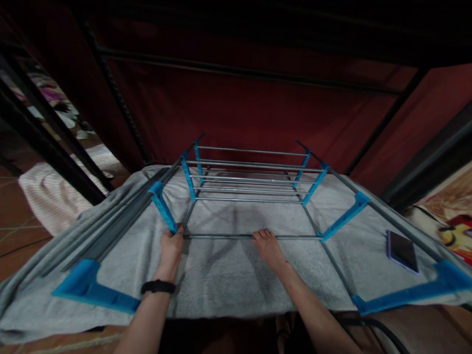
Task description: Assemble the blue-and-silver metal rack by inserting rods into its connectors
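grey towel-covered bed [236, 280] with metal rack [254, 196] and phone [402, 251] on it
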Available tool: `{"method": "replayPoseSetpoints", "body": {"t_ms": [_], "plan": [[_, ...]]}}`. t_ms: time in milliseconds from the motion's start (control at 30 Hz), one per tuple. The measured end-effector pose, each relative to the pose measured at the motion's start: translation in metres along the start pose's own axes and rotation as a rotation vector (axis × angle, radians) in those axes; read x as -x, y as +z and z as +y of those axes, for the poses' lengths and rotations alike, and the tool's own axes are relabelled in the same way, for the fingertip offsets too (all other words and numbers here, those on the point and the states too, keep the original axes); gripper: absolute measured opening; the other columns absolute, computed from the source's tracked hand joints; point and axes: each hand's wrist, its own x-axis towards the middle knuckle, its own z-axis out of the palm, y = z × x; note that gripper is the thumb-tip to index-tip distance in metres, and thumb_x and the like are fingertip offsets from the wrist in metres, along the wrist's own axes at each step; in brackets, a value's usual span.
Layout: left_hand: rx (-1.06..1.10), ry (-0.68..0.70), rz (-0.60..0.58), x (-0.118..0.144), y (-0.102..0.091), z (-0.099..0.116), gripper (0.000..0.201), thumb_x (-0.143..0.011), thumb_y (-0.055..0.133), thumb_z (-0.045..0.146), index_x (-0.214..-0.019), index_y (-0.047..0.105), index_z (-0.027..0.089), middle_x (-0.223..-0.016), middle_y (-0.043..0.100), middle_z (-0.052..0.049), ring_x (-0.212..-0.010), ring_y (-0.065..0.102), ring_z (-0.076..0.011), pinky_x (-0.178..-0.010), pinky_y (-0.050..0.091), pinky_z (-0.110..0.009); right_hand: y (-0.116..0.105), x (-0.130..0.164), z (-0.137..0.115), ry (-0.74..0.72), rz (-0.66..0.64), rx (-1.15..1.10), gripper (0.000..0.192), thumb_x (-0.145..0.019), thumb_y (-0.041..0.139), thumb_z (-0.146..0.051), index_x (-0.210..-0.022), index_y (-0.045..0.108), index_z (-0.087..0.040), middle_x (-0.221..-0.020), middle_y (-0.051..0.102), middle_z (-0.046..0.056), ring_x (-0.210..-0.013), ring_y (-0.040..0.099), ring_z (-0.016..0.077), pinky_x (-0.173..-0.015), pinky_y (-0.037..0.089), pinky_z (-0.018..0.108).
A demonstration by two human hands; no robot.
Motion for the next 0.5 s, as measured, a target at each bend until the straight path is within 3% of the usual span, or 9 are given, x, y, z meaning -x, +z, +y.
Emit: {"method": "replayPoseSetpoints", "body": {"t_ms": [167, 500], "plan": [[-0.003, -0.005, -0.017, 0.005, 0.0, 0.002, 0.022, -0.067, 0.062, 0.024, -0.085, 0.067, 0.015, -0.069, 0.063, -0.001, -0.076, 0.062, -0.0211, -0.079, 0.05, -0.034, 0.005, -0.006, 0.008, -0.072, 0.012, -0.002, 0.019, -0.101, 0.048, -0.022, -0.107, 0.066, -0.023, -0.105, 0.069, 0.009, -0.097, 0.062, 0.0251, -0.087, 0.043, 0.038], [-0.057, -0.013, -0.004, 0.005, 0.002, 0.003, 0.021, -0.069, 0.06, 0.024, -0.087, 0.067, 0.016, -0.075, 0.066, -0.004, -0.081, 0.064, -0.0232, -0.079, 0.05, -0.035, 0.006, -0.009, 0.014, -0.114, -0.01, 0.015, 0.021, -0.102, 0.046, -0.022, -0.107, 0.067, -0.023, -0.102, 0.07, 0.008, -0.096, 0.063, 0.0236, -0.085, 0.042, 0.036]]}}
